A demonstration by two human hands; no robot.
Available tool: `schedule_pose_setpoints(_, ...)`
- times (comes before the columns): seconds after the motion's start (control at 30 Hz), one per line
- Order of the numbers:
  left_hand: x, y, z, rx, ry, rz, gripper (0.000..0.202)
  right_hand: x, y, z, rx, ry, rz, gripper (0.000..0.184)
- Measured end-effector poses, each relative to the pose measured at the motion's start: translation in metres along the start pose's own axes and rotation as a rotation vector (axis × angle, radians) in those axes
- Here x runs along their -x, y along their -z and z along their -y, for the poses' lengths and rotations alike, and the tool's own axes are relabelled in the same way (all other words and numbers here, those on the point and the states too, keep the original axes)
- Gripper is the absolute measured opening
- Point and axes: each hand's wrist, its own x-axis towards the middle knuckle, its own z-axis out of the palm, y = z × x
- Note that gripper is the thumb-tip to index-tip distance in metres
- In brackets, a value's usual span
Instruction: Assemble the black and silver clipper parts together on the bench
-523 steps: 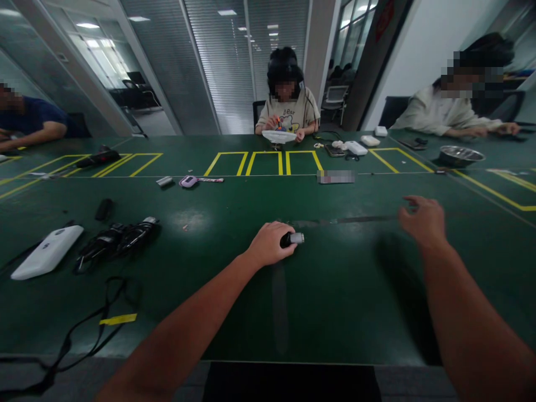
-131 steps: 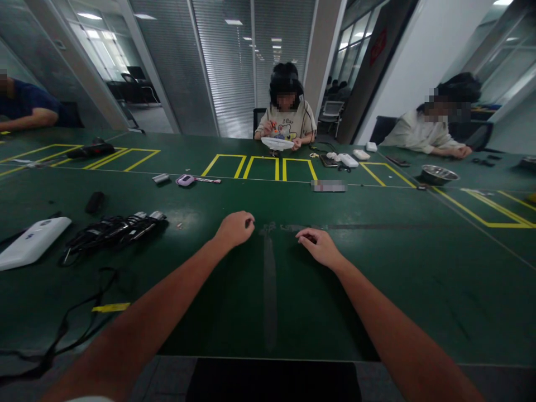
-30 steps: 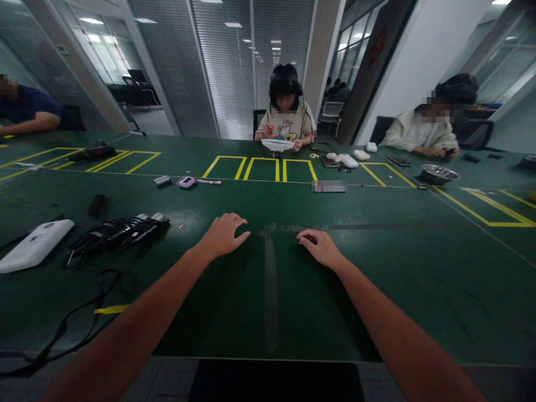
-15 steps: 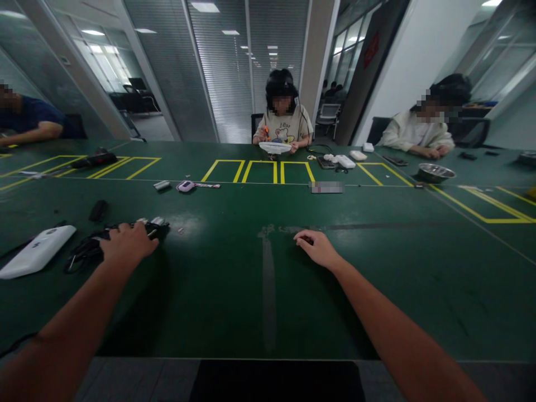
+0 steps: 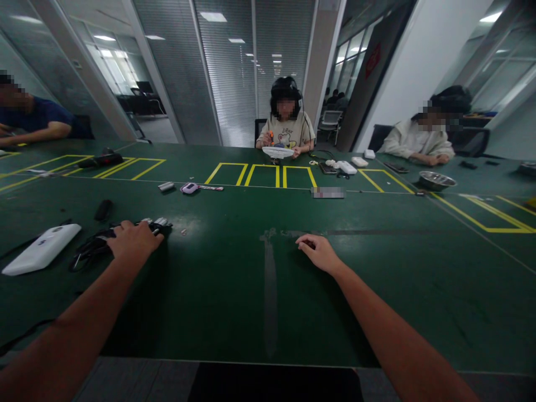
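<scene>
At the left of the frame the left hand [image 5: 136,243] lies palm down over the cables [image 5: 90,248], fingers spread and slightly bent; its grip looks partly open, but I cannot tell whether it has closed on any of them, since the hand covers the middle of the bundle. The cables lie on the tabletop [image 5: 218,301], between the white case [image 5: 44,249] at the far left and the bare stretch toward the centre, with a small black object [image 5: 103,210] just above them in the frame. Right of centre, the right hand [image 5: 320,252] rests near the grey tape [image 5: 270,301], its grip loosely curled; what it holds, if anything, is hidden. A metal bowl [image 5: 438,180] stands at the upper right
</scene>
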Motion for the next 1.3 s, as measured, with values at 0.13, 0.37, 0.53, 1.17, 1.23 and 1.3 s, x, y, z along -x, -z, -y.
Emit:
schedule_pose_setpoints(0.13, 0.002, -0.003, 0.002, -0.009, -0.004, -0.028, 0.067, 0.0, 0.0, 0.0, 0.002, -0.001, 0.001, 0.02)
schedule_pose_setpoints(0.37, 0.012, -0.008, 0.004, 0.004, -0.02, -0.12, 0.064, -0.001, 0.0, 0.0, 0.015, 0.002, -0.001, 0.02)
schedule_pose_setpoints(0.53, 0.016, -0.007, -0.001, 0.12, -0.044, -0.239, 0.059, -0.001, 0.0, 0.0, -0.004, -0.012, -0.002, 0.02)
schedule_pose_setpoints(1.17, 0.113, 0.07, -0.199, 0.758, -0.769, -0.623, 0.037, -0.003, -0.002, -0.004, -0.027, -0.028, -0.009, 0.022)
schedule_pose_setpoints(1.23, 0.125, 0.062, -0.216, 0.795, -0.843, -0.596, 0.038, -0.003, -0.002, -0.004, -0.031, -0.031, -0.027, 0.023)
schedule_pose_setpoints(1.3, 0.134, 0.053, -0.225, 0.82, -0.903, -0.555, 0.038, -0.003, -0.002, -0.003, -0.011, 0.015, -0.049, 0.026)
